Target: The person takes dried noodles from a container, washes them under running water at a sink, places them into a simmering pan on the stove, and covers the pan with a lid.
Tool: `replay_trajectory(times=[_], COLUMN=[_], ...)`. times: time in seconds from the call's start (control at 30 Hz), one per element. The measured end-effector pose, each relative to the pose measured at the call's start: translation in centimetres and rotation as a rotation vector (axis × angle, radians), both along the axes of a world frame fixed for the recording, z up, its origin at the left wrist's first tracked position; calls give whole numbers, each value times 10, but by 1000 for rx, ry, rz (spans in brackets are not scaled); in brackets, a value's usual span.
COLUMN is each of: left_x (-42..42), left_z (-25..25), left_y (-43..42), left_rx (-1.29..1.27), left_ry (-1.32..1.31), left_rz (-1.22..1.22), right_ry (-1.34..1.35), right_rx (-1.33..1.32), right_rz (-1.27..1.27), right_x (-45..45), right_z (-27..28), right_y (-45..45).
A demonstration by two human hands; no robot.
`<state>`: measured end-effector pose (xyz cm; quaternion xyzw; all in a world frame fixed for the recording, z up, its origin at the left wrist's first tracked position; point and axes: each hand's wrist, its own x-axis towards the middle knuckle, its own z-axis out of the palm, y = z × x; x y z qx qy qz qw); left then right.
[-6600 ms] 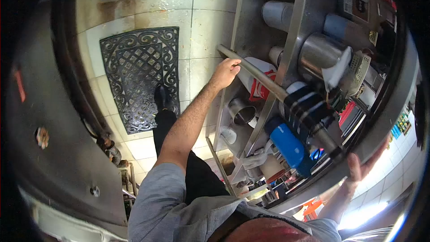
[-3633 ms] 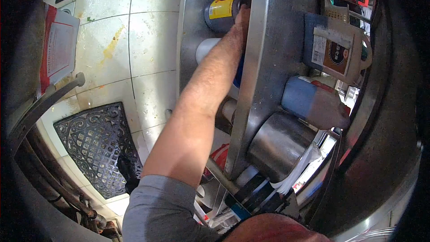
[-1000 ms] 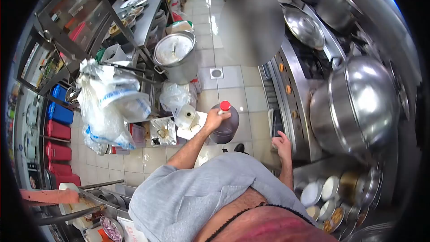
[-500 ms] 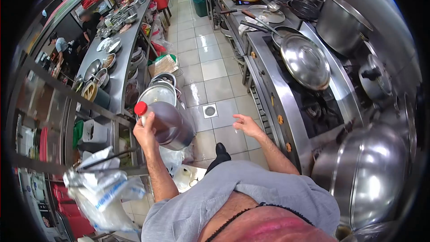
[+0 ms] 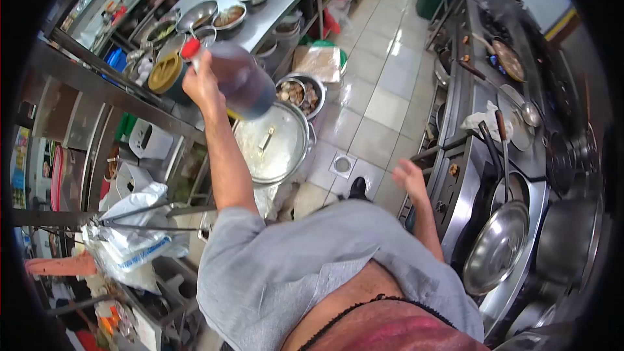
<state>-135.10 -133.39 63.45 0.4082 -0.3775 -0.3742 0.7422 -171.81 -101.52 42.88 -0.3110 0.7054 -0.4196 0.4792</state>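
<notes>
My left hand (image 5: 205, 84) is closed around the handle of a large plastic jug (image 5: 246, 86) with a red cap and dark liquid inside. The jug is tilted, its cap toward the upper left, above a big lidded pot (image 5: 279, 149) on the floor side of the steel table. Close to the cap stands a container with a yellow-brown lid (image 5: 166, 71). My right hand (image 5: 409, 179) hangs beside the stove front, slightly blurred, fingers apart and holding nothing.
A steel table (image 5: 276, 10) with several metal bowls runs along the left. A basin of food pieces (image 5: 313, 96) stands behind the pot. On the right, the stove holds pans and a domed metal lid (image 5: 497, 247). White plastic bags (image 5: 133, 237) hang at lower left.
The view has swung left. My left hand has raised the jug toward the steel table, over the lidded pot. My right hand stays empty, now beside the stove front.
</notes>
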Motion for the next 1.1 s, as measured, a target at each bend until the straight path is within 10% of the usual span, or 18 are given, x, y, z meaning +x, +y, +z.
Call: replay_trajectory(times=[0.47,1.1], left_x=[18,-58], left_z=[-39,-47], left_y=[-182,-183], left_rx=[40,109], left_ry=[-218,-786], left_rz=[731,1548], right_ry=[-56,73], right_rx=[76,318], right_rz=[265,494], right_x=[-100,-237], right_z=[12,-73], right_y=[-282,-591])
